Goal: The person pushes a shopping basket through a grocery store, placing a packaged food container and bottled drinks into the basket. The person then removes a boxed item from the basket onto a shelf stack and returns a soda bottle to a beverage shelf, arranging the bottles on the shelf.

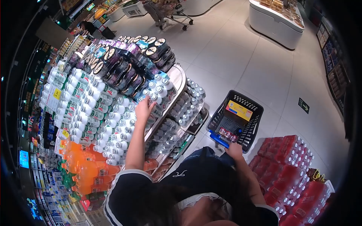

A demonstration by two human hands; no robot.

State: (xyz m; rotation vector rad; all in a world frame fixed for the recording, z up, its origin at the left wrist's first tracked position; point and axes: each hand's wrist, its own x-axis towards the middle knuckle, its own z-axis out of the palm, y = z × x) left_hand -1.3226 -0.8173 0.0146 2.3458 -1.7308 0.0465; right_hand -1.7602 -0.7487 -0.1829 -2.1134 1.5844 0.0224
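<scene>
My left hand (144,109) reaches out over the display, thumb and fingers apart, at the edge of a group of clear bottles with silver-white caps (159,90). Whether the fingertips touch a bottle I cannot tell. Down at my side, my right hand (234,150) is closed round the blue handle of a black shopping basket (256,113). Inside the basket lie a yellow box (239,110) and a clear-wrapped pack with red on it (228,133). A dark thing between them is too unclear to name.
White-capped bottles (117,128), dark round-lidded tubs (124,71) and orange drink bottles (88,169) fill the tiered display on the left. Red shrink-wrapped drink packs (283,165) are stacked on the right. A shopping cart (169,13) and a white counter (273,28) stand further off.
</scene>
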